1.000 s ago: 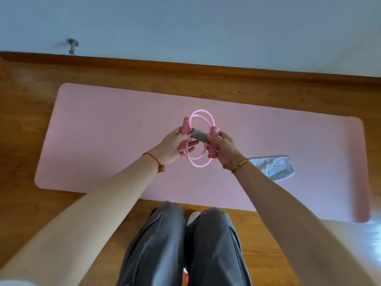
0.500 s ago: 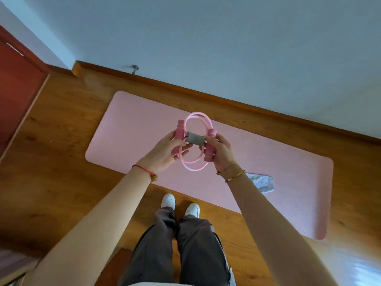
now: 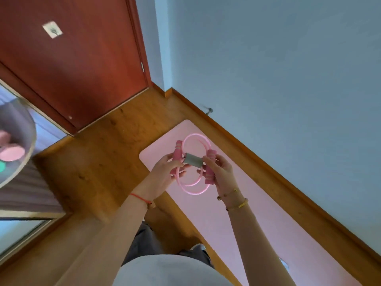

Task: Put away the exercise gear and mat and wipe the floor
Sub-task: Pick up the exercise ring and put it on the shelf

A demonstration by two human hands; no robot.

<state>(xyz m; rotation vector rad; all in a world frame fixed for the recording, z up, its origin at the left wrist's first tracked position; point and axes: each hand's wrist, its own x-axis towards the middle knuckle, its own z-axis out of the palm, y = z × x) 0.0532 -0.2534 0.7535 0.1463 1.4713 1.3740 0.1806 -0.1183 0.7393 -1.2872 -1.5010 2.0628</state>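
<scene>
Wood floor (image 3: 99, 162) and a pale blue wall (image 3: 268, 69) fill most of the shot, and it's all tilted pretty hard. Dead centre, both hands hold up a pink resistance band (image 3: 193, 182). The left hand (image 3: 162, 174) has its fingers wrapped round one foam handle (image 3: 177, 150), and the right hand (image 3: 221, 172) is curled round the other handle (image 3: 210, 172). The grey sleeve (image 3: 193, 159) joining the loops sits between the thumbs.

The band is up in the air over the left end of the pink mat (image 3: 257, 223), not touching it. The mat runs off toward the near right along the skirting board and gets cut off by the frame. Its near edge is partly hidden behind the arms and a grey top (image 3: 171, 271).

There's a small pale thing (image 3: 284, 263) on the mat near the right edge, too small to say what it is. Far left is a reddish-brown door (image 3: 72, 69) with a little label (image 3: 52, 29) I can't read. At the left edge is a round glass tabletop (image 3: 31, 141), half out of frame, with blurry pink blobs (image 3: 11, 153) on it.
</scene>
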